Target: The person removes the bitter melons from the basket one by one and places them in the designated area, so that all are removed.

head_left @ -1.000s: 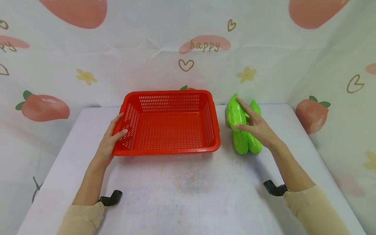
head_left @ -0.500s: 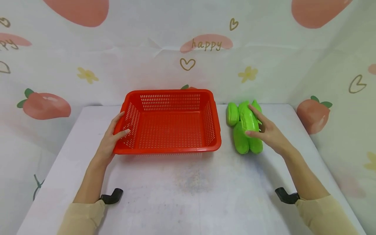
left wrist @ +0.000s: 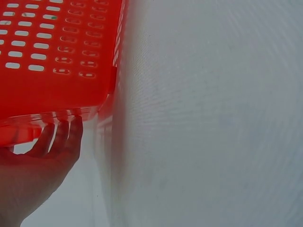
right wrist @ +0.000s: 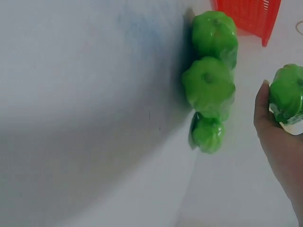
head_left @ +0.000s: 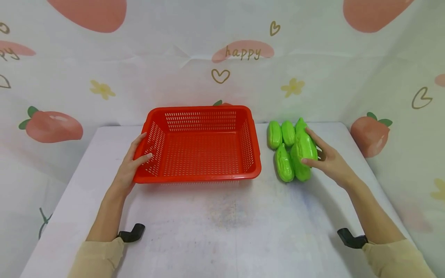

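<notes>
My left hand [head_left: 126, 166] grips the left rim of a red perforated plastic basket [head_left: 198, 178]; in the left wrist view its fingers [left wrist: 60, 137] lie against the outside of the basket wall. My right hand [head_left: 330, 160] holds a bright green bitter melon [head_left: 306, 144] between thumb and fingers, raised above others of its kind. On the table right of the basket lie several more, among them a bitter melon [head_left: 275, 135] at the back and a bitter melon [head_left: 284, 165] in front. The held bitter melon [right wrist: 287, 97] is seen end-on in the right wrist view, apart from the lying ones.
A white table [head_left: 222, 227] with faint stains bears everything. Close behind it hangs a patterned white cloth [head_left: 174, 65]. A black wrist strap mount [head_left: 132, 233] sits on the left wrist and another mount [head_left: 351, 238] on the right.
My right hand has moved rightward and a little toward the near side with the bitter melon, uncovering others at the back left. The left hand and basket stay in place.
</notes>
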{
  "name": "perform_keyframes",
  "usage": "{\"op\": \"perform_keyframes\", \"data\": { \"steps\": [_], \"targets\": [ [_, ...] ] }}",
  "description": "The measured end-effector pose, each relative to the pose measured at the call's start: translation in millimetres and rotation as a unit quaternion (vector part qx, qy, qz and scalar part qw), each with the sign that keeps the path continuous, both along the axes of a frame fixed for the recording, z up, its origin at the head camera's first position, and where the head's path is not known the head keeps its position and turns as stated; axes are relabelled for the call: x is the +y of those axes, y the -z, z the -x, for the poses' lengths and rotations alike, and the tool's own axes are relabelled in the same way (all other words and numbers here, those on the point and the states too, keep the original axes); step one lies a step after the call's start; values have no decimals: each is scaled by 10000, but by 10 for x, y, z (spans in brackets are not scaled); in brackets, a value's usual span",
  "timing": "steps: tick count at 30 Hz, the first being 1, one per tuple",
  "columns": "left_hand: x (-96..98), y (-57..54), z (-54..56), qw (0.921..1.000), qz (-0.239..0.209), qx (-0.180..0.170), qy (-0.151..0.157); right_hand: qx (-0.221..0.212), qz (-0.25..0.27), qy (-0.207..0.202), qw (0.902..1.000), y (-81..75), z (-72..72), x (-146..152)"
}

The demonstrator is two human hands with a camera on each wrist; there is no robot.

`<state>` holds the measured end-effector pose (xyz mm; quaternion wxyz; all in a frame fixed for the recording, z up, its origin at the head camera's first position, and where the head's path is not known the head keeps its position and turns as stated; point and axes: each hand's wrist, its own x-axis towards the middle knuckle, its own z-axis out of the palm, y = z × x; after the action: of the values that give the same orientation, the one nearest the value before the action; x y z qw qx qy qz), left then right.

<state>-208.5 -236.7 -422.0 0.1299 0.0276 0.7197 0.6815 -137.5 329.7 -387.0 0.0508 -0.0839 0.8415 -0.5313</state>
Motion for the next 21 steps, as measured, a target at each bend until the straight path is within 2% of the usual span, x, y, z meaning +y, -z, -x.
{"op": "perform_keyframes", "data": {
  "steps": [21],
  "targets": [
    [13, -5, -15, 10000, 66, 49, -49, -191, -350, 203, 9990, 49, -150, 240]
  ]
}}
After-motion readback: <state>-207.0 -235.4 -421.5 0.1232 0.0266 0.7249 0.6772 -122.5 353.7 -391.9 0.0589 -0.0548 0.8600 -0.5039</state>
